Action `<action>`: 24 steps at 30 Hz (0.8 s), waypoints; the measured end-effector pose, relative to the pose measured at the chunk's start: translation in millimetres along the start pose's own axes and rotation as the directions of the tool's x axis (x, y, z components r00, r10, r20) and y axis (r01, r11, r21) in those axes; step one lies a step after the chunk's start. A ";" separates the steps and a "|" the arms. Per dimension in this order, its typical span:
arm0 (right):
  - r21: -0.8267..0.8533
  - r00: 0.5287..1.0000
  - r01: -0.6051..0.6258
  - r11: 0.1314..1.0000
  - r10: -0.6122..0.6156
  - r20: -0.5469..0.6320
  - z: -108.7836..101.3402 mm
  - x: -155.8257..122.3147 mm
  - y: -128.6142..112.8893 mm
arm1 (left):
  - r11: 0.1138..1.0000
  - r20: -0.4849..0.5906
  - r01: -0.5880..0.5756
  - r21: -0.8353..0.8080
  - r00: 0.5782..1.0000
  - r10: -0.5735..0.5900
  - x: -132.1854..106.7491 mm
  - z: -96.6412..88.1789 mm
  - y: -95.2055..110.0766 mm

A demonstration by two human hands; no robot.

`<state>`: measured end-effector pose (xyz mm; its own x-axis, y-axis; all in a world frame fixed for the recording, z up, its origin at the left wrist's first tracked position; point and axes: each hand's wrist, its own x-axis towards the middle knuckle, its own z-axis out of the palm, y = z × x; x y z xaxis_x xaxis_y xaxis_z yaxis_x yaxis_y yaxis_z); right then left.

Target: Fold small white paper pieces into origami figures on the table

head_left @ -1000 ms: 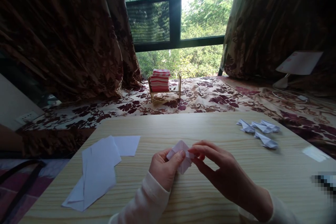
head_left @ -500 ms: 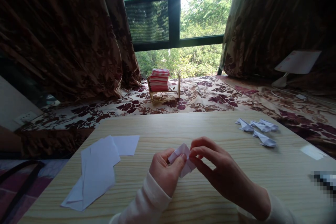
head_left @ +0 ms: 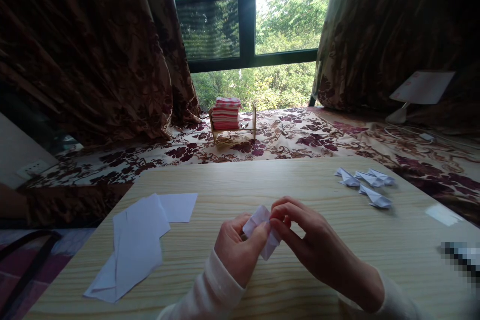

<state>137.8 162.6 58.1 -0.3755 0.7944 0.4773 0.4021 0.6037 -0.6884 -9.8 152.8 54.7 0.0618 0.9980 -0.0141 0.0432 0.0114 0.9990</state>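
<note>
A small piece of folded white paper (head_left: 256,218) with crease lines is held just above the table, near its front middle. My left hand (head_left: 240,247) grips it from the left, thumb pressed flat across its face and fingers behind. My right hand (head_left: 313,237) pinches the paper's right edge between thumb and fingertips, close to the left thumb's tip. The fingers hide part of the folds. Several white folded paper pieces (head_left: 375,197) with pointed ends lie at the table's far right.
Loose white paper sheets (head_left: 138,245) overlap on the left of the wooden table (head_left: 210,185). A blurred dark-edged object (head_left: 463,260) lies at the right edge. Beyond are a small rack with folded pink-striped cloths (head_left: 227,114) and a white lamp (head_left: 422,87).
My left thumb has slid up and right across the folded paper, towards the right fingertips. The right hand has closed in slightly on the paper's edge. The whole view has shifted a little.
</note>
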 end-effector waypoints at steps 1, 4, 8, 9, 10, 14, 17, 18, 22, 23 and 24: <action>0.005 1.000 -0.002 1.000 0.002 0.000 0.0 0.0 0.5 | 1.000 0.007 0.007 -0.003 1.000 -0.007 0.1 0.2 -0.6; 0.042 1.000 -0.027 0.999 0.026 0.014 0.1 -0.3 1.9 | 1.000 0.024 -0.011 0.021 1.000 0.010 0.0 -0.4 0.2; 0.126 0.989 -0.150 0.981 0.147 0.033 -0.6 0.1 1.7 | 0.999 0.016 -0.010 0.041 1.000 0.010 -0.5 -1.2 2.1; 0.148 0.981 -0.195 0.969 0.192 0.038 -1.1 0.6 1.0 | 0.999 0.001 -0.001 0.036 1.000 0.001 -0.5 -1.0 1.8; 0.164 0.972 -0.236 0.958 0.231 0.048 -1.9 1.1 0.1 | 1.000 -0.022 0.005 0.028 1.000 -0.004 -0.4 -0.6 1.1; 0.192 0.951 -0.300 0.934 0.278 0.133 -4.9 3.3 -3.3 | 1.000 -0.080 -0.012 0.014 0.997 0.013 0.6 0.8 -3.5; 0.230 0.951 -0.296 0.927 0.264 0.161 -4.7 3.6 -3.5 | 0.999 -0.073 -0.037 0.020 0.997 0.038 0.5 0.3 -4.2; 0.238 0.952 -0.294 0.926 0.260 0.162 -4.1 3.5 -2.9 | 0.999 -0.069 -0.043 0.024 0.997 0.044 0.0 0.0 -3.3; 0.288 0.954 -0.289 0.913 0.249 0.168 -0.9 2.2 -0.8 | 0.994 -0.023 -0.064 0.091 0.998 0.066 -3.4 -0.1 2.7; 0.303 0.955 -0.286 0.909 0.245 0.168 -0.4 1.9 -1.0 | 0.991 -0.016 -0.073 0.116 0.997 0.075 -4.2 0.2 3.6; 0.312 0.956 -0.283 0.907 0.241 0.165 0.0 1.8 -1.6 | 0.987 -0.015 -0.085 0.138 0.996 0.088 -4.8 0.7 3.9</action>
<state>136.5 163.0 60.1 -0.4003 0.8943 0.2001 0.2099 0.3020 -0.9299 -9.2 148.1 58.6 0.0501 0.9960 0.0746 0.1747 -0.0823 0.9812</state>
